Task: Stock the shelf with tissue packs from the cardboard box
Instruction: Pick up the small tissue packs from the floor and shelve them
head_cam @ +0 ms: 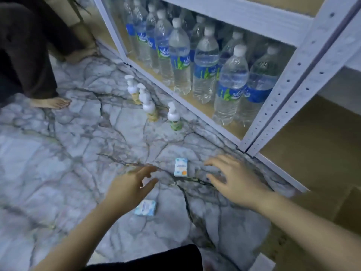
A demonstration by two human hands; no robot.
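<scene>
Two small blue-and-white tissue packs lie on the marble floor. One tissue pack (181, 167) sits between my hands, the other tissue pack (145, 207) lies nearer to me, just under my left wrist. My left hand (131, 185) hovers to the left of the far pack, fingers loosely spread and holding nothing. My right hand (233, 179) hovers to its right, fingers spread, also holding nothing. The white metal shelf (277, 114) stands on the right; its lower right bay (312, 153) shows a bare brown board. No cardboard box is plainly in view.
Several large water bottles (205, 63) fill the shelf's left bay. Three or more white pump bottles (149, 106) stand on the floor in front of it. Another person's bare feet (52, 102) and dark trousers are at the far left.
</scene>
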